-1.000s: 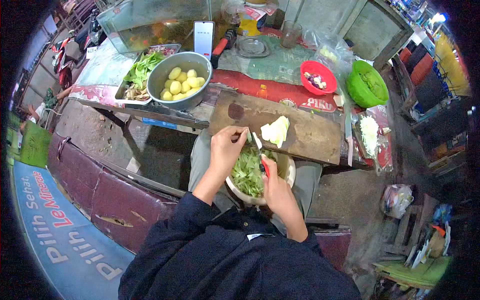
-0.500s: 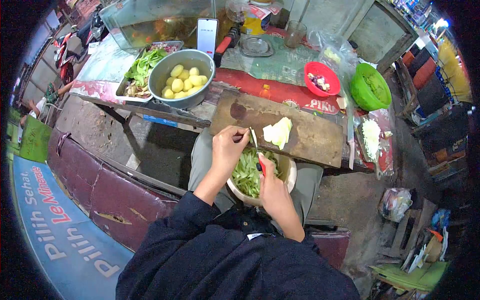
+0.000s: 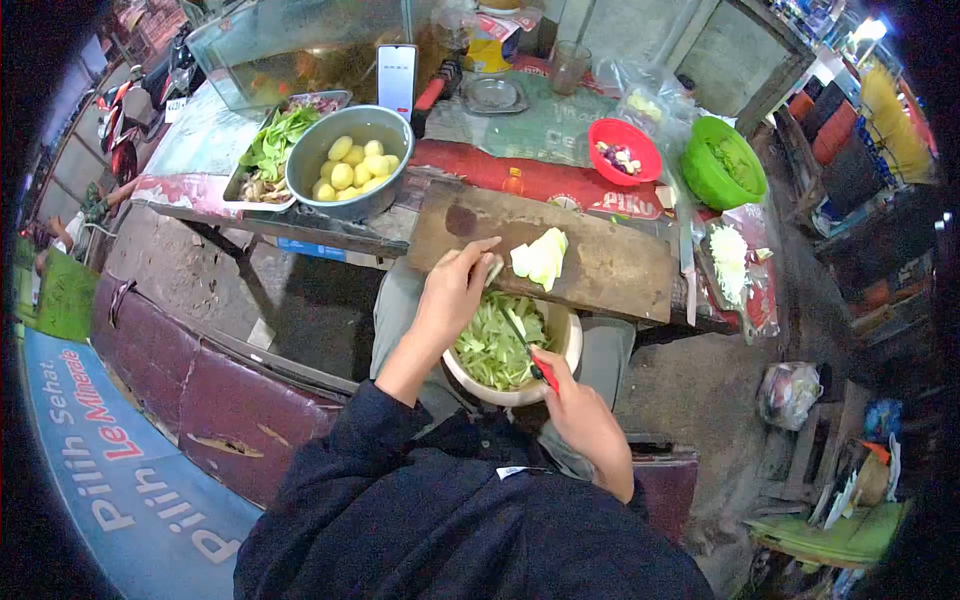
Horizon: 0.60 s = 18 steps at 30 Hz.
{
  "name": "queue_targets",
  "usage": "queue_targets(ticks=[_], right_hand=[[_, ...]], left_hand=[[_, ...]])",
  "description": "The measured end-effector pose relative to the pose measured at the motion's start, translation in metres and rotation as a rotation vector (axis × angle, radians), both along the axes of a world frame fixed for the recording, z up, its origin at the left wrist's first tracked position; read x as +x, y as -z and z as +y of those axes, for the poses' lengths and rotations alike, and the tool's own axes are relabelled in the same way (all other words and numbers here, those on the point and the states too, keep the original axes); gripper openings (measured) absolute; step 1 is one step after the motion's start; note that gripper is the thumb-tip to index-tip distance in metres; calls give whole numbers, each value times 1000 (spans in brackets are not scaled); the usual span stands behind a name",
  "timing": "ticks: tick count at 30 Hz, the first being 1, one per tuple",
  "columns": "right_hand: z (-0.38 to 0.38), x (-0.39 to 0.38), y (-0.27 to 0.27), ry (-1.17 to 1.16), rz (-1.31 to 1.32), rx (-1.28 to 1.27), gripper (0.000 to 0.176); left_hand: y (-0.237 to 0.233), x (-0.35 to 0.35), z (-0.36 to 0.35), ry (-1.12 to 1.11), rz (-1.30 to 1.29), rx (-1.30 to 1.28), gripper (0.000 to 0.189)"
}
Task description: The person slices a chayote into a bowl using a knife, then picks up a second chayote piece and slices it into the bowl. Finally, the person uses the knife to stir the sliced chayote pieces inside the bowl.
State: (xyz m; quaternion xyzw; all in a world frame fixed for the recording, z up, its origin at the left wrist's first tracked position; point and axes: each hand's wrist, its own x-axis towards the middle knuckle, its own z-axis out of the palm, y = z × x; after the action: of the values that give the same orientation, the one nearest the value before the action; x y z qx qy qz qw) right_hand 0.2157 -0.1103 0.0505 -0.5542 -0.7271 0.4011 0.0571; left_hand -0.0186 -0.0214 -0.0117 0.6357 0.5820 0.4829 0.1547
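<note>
My right hand (image 3: 585,415) grips a knife (image 3: 543,372) by its red and black handle, its dark blade pointing up and left over the bowl. My left hand (image 3: 450,295) is at the near edge of the wooden board (image 3: 610,260), thumb and fingers pinching a small pale green vegetable slice (image 3: 494,269). Below both hands, between the knees, sits a cream bowl (image 3: 572,350) full of light green vegetable strips (image 3: 490,350). Several pale slices (image 3: 541,258) lie stacked on the board, right of my left hand.
A grey pot (image 3: 300,180) of peeled potatoes stands at the back left beside a tray of greens (image 3: 268,150). A phone (image 3: 396,80) stands upright behind. On the right are a red bowl (image 3: 630,135), a green basket (image 3: 700,170), another knife (image 3: 688,250) and a board of white shreds (image 3: 728,265).
My right hand and the knife have moved down and right, away from my left hand. The left hand's fingers have straightened somewhat. The whole view has shifted slightly.
</note>
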Motion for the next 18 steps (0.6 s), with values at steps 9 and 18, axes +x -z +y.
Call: queue_targets(ticks=[9, 18], right_hand=[[-3, 41, -1, -51, -80, 141, 47], [-2, 75, 1, 257, 175, -483, 41]], left_hand=[[-24, 8, -4, 153, -3, -178, 44], [-15, 10, 29, 301, 219, -77, 64]])
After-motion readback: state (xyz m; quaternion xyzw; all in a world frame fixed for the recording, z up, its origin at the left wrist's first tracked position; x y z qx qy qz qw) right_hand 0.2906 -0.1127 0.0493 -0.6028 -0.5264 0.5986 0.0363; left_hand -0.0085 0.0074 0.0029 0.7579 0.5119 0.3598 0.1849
